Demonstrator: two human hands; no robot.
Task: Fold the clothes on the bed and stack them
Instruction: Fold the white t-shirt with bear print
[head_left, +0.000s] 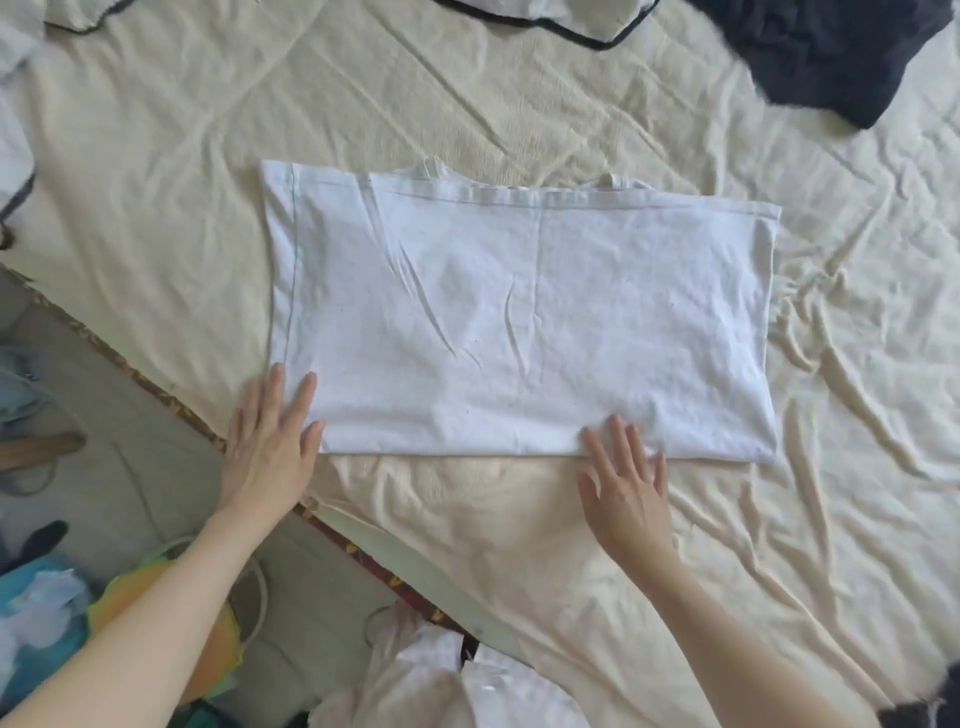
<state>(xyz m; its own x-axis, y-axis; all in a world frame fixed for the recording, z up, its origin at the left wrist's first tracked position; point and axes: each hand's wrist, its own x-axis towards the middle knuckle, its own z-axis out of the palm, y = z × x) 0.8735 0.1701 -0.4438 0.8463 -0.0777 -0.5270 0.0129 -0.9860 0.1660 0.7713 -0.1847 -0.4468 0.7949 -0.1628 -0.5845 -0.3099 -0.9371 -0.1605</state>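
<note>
white T-shirt (519, 322) folded in half on cream bedsheet (779, 519), ahead of both hands | left hand (270, 441) flat, fingertips on near-left corner | right hand (626, 493) flat, fingers on near fold, pressing the crease; neither grips

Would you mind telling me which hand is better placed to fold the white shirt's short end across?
Probably left: the left hand lies flat at the white shirt's left corner; the right hand sits mid-edge.

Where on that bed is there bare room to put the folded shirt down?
Bare sheet lies beyond the white shirt, and to its right, before the dark garment. The near strip by the left hand and right hand is tighter.
</note>
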